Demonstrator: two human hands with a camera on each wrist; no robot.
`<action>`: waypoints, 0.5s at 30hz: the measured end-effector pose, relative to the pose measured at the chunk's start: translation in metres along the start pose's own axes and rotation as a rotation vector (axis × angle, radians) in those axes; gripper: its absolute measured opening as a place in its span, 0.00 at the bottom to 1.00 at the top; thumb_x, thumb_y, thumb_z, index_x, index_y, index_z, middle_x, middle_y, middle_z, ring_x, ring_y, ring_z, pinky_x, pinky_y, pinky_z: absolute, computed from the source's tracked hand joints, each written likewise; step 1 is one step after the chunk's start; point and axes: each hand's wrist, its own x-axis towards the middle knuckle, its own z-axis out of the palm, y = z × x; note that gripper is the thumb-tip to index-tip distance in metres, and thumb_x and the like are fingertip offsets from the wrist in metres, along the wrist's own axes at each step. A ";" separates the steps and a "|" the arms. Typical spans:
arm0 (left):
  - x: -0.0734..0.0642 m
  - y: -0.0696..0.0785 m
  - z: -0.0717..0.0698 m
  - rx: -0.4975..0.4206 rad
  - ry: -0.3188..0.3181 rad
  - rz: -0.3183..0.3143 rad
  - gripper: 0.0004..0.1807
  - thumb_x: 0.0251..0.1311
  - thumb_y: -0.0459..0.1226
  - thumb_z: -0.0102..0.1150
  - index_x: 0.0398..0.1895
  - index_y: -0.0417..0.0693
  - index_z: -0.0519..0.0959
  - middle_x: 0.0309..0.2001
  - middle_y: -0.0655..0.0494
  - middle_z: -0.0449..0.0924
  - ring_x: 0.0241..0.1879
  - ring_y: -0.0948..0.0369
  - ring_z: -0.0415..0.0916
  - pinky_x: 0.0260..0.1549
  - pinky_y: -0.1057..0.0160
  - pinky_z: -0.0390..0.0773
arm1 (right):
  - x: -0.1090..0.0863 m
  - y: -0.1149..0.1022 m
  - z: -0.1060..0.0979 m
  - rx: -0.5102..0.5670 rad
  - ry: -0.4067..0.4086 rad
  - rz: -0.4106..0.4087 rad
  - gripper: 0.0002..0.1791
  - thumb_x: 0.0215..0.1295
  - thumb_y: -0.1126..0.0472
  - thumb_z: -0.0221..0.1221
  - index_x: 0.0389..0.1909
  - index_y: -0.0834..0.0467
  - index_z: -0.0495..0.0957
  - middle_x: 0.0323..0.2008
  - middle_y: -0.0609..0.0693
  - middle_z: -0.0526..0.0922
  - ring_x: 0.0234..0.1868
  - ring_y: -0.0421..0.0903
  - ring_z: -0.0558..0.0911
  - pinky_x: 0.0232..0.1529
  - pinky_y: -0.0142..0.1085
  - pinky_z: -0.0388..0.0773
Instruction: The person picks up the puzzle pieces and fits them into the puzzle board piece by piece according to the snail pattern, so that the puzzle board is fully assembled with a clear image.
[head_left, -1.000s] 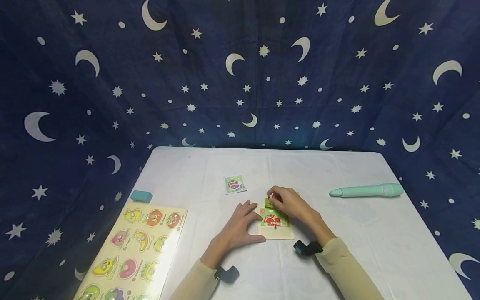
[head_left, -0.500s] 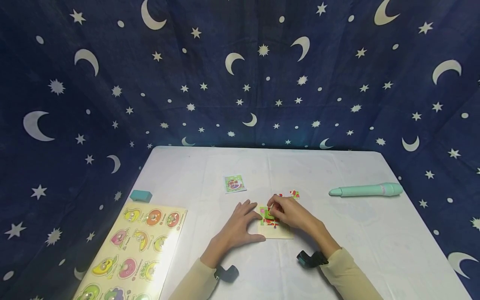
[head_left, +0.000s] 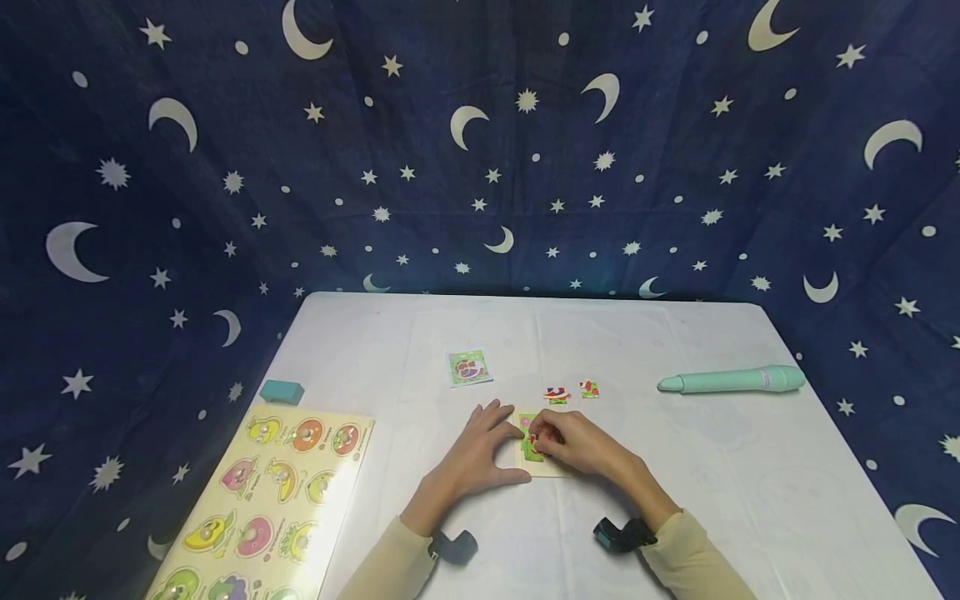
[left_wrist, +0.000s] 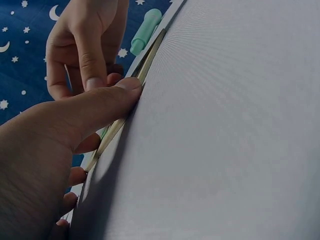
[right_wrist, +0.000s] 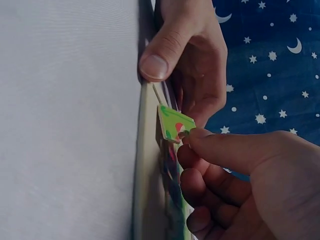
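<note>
Between thumb and fingertips, my right hand [head_left: 573, 442] pinches a green puzzle piece [right_wrist: 172, 124] with a bit of red, tilted over the left part of a small wooden puzzle board [head_left: 546, 469]. The right hand covers much of the board. My left hand [head_left: 480, 454] holds the board at its near left corner, thumb on the near edge and index finger along the left edge. Two loose puzzle pieces lie beyond the board: a red, white and blue one [head_left: 557, 394] and a red and green one [head_left: 589, 388].
A small square picture card [head_left: 470, 367] lies beyond the left hand. A large fruit peg board [head_left: 277, 492] fills the table's left side, with a teal block [head_left: 282, 392] behind it. On the right lies a mint-green microphone-shaped thing [head_left: 731, 380].
My right hand has moved nearer with the green piece, from the board's far edge to over its near left part, uncovering two loose pieces. The left hand stays in place.
</note>
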 end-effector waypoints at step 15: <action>0.000 0.000 0.000 -0.010 -0.002 -0.003 0.30 0.49 0.62 0.70 0.51 0.58 0.81 0.72 0.49 0.68 0.78 0.46 0.54 0.78 0.43 0.51 | -0.003 0.003 0.012 -0.063 0.025 -0.028 0.04 0.64 0.61 0.65 0.39 0.52 0.82 0.30 0.37 0.77 0.31 0.29 0.73 0.33 0.26 0.75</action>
